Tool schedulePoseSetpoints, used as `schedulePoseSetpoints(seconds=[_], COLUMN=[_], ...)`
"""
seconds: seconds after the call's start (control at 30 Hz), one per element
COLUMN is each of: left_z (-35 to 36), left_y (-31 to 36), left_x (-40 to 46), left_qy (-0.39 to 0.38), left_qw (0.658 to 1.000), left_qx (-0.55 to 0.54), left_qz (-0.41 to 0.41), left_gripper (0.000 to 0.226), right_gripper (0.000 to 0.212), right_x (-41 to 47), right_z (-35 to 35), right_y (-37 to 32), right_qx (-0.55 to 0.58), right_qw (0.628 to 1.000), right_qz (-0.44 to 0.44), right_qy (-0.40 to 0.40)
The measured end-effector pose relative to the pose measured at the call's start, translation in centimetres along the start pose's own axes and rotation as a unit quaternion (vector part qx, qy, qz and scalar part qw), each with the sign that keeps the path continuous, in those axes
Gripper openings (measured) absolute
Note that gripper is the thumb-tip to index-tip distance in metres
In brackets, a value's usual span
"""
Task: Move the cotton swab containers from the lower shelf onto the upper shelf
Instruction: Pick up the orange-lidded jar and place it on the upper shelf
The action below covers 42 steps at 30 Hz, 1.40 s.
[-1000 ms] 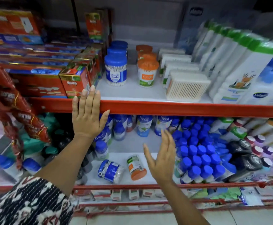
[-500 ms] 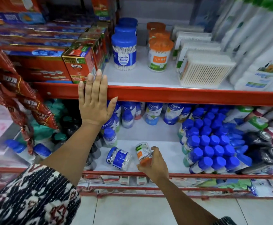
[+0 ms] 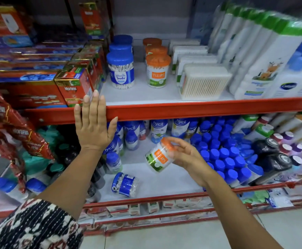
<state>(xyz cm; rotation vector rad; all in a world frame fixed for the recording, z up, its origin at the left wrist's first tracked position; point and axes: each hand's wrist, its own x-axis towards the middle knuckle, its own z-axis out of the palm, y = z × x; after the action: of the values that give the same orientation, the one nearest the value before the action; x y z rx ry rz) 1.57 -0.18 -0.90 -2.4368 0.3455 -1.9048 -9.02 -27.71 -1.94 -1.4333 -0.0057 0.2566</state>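
Note:
My right hand (image 3: pixel 186 155) grips an orange-lidded cotton swab container (image 3: pixel 158 156), tilted and lifted above the lower shelf (image 3: pixel 164 184). A blue-lidded swab container (image 3: pixel 126 184) lies on its side on the lower shelf, in front of and left of it. My left hand (image 3: pixel 93 124) rests flat with fingers spread against the red edge of the upper shelf (image 3: pixel 182 109). On the upper shelf stand a row of blue-lidded swab jars (image 3: pixel 121 70) and a row of orange-lidded ones (image 3: pixel 157 71).
Rectangular swab boxes (image 3: pixel 204 81) and tall white bottles (image 3: pixel 265 54) fill the upper shelf's right side. Red cartons (image 3: pixel 74 85) stand at its left. Blue-capped bottles (image 3: pixel 224 155) crowd the lower shelf's right. Red packets (image 3: pixel 17 130) hang at left. A red rail (image 3: pixel 164 196) fronts the lower shelf.
My right hand reached down, closed on the orange-lidded container lying on the lower shelf, and has lifted it up and tilted it. My left hand stays on the upper shelf edge.

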Motion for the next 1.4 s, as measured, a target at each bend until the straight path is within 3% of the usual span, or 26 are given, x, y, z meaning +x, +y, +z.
schedulePoseSetpoints(seconds=[0.3,0.57,0.7,0.77,0.93,1.1,1.2,1.4], left_z=[0.0,0.0,0.0,0.0,0.0,0.1,0.2,0.1], left_y=[0.0,0.1,0.1,0.1,0.1,0.0,-0.1,0.0], left_x=[-0.1,-0.2,-0.2,-0.2,0.1,0.0,0.0,0.2], left_qy=[-0.008,-0.001,0.002,0.002,0.013,0.004,0.001,0.002], left_qw=[1.000,1.000,1.000,1.000,1.000,1.000,1.000,1.000], left_qx=[-0.010,-0.014,-0.023,-0.023,-0.026,-0.023,-0.020,-0.021], left_qz=[0.002,0.001,0.005,0.008,0.008,0.013,0.012,0.012], left_gripper=[0.060,0.060,0.062,0.063,0.062,0.062,0.062,0.062], right_gripper=[0.060,0.069,0.040,0.040,0.072,0.064,0.056,0.067], right_x=[-1.6,-2.1,-2.2,-1.7,1.1,4.5,6.2,7.2], right_z=[0.4,1.1,2.9,4.1,6.6,7.8,7.9,7.4], right_y=[-3.8,-6.4,-11.9,-14.9,-19.7,-20.6,-19.4,-18.0], right_qx=[0.178,0.107,0.026,-0.021,-0.212,-0.494,-0.534,-0.545], right_qw=[0.981,0.990,0.984,0.976,0.929,0.808,0.787,0.757], right_qz=[-0.040,-0.090,-0.168,-0.205,-0.239,-0.214,-0.187,-0.205], right_qy=[0.062,0.033,0.042,0.070,0.188,0.240,0.246,0.298])
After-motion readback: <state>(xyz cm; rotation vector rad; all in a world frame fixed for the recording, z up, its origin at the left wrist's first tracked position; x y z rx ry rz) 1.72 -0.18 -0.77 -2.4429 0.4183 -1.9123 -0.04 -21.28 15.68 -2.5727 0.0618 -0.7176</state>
